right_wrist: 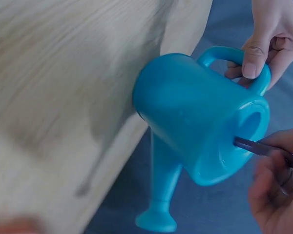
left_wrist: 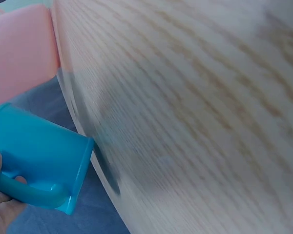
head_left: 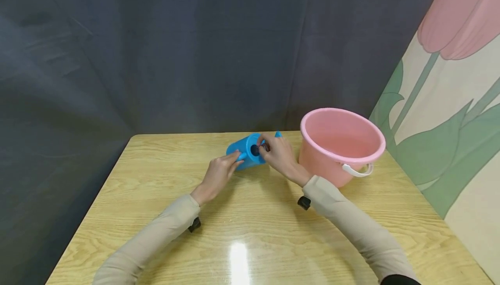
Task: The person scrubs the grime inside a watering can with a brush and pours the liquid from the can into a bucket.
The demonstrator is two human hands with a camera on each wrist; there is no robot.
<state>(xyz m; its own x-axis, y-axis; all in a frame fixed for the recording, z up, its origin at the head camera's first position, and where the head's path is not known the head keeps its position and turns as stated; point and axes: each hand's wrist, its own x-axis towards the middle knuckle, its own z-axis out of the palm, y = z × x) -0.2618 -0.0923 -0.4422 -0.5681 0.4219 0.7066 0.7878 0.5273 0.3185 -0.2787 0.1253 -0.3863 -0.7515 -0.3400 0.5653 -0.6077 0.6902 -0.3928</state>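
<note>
A blue watering can is tilted on its side at the table's far edge, its opening facing right. My left hand grips its looped handle, fingers wrapped through the loop in the left wrist view. With thumb and fingers, my right hand pinches a slim dark stick-like object. One end of that object reaches into the can's opening; its exact kind is unclear. The spout with its flared head points down in the right wrist view. Whether the can touches the table cannot be told.
Just right of my right hand stands a pink bucket with a white handle. The wooden table ends at a dark curtain behind. A wall with painted tulips borders the right side.
</note>
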